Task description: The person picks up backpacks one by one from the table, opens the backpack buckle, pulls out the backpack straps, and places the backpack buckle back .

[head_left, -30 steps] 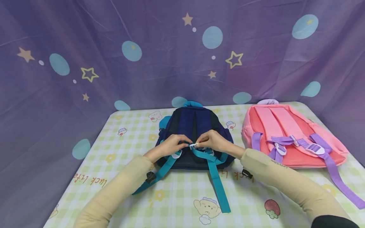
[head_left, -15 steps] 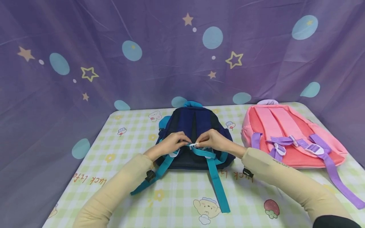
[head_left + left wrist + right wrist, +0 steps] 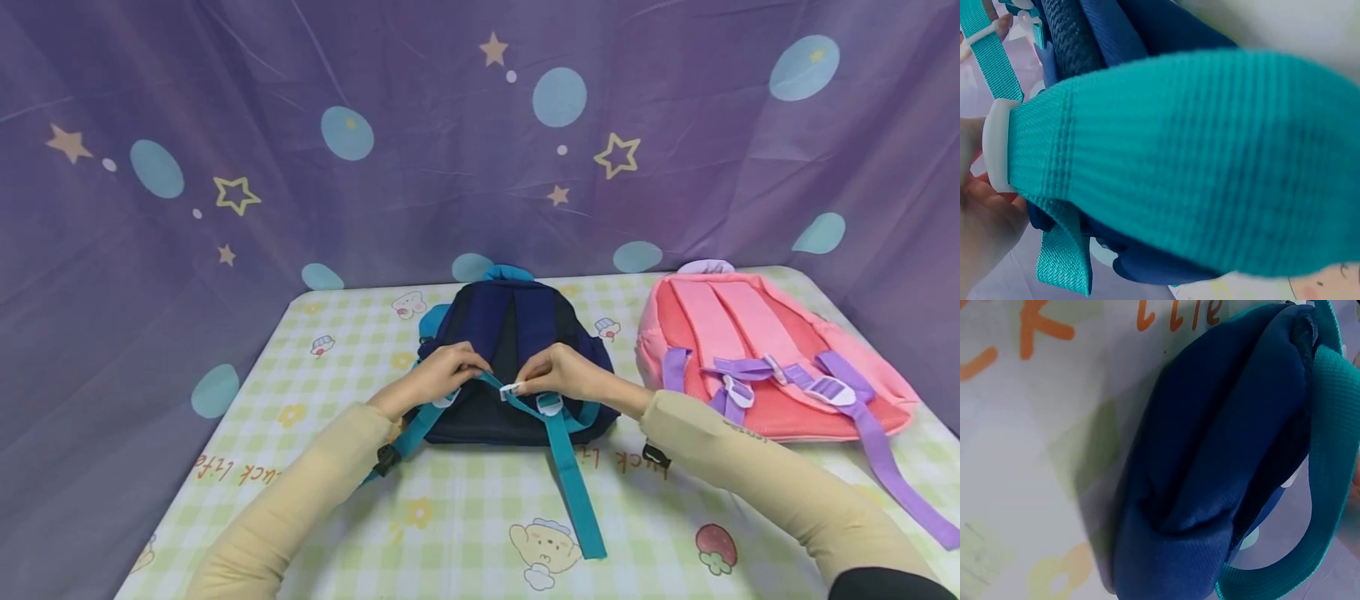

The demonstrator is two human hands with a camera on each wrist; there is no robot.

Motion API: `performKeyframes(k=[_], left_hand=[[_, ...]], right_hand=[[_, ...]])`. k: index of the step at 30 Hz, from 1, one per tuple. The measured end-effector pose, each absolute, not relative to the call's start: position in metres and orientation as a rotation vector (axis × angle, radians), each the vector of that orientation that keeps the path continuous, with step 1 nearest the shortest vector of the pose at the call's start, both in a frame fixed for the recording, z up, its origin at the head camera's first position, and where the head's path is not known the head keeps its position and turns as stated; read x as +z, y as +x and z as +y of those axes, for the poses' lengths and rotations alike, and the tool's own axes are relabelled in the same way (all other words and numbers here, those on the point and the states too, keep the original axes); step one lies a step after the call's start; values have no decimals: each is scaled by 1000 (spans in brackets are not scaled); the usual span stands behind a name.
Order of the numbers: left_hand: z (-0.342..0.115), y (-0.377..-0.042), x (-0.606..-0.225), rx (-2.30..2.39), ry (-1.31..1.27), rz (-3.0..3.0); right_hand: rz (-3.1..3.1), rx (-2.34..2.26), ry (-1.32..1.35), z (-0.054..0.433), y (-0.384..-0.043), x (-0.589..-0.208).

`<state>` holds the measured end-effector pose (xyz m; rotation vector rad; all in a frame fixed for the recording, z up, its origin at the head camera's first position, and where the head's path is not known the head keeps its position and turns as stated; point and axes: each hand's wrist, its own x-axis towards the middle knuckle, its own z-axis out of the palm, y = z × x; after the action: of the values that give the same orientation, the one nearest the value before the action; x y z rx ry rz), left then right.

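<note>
A navy backpack (image 3: 468, 425) lies with its shoulder straps facing up. Over its lower middle, my right hand (image 3: 564, 372) pinches a white buckle (image 3: 509, 392) between thumb and fingers. My left hand (image 3: 438, 373) pinches the teal strap (image 3: 491, 380) that runs out of that buckle's left side. In the left wrist view, a wide teal strap (image 3: 1191, 162) fills the middle, and a white plastic adjuster (image 3: 997, 147) sits beside my left hand. The right wrist view has the backpack's side (image 3: 1191, 462) and a looped teal strap (image 3: 1332, 444); the right fingers are mostly outside it.
A pink backpack (image 3: 810, 425) with purple straps lies on the right side of the table (image 3: 360, 550). One teal strap end (image 3: 576, 508) hangs toward the table's front. A purple curtain (image 3: 420, 208) stands behind.
My left hand has drawn a little to the left, away from the white buckle, and more teal strap shows between the hands. The right hand stays at the buckle.
</note>
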<state>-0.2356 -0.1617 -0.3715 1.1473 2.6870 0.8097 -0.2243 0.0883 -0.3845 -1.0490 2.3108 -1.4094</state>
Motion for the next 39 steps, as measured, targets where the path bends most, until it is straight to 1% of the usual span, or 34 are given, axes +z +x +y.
performKeyframes(k=[8,25,39], left_hand=[[-166,-238,-370,817,1152,2724],[-173,-243,-374,835,1010,2745],[-171,-240,-376,826,1040,2764]], right_hand=[[2279,-1408,-1024,92,-219,-381],[2252,-1356,-1091,99,-216,-386],[2233,-1311,-1101,98,-211,-388]])
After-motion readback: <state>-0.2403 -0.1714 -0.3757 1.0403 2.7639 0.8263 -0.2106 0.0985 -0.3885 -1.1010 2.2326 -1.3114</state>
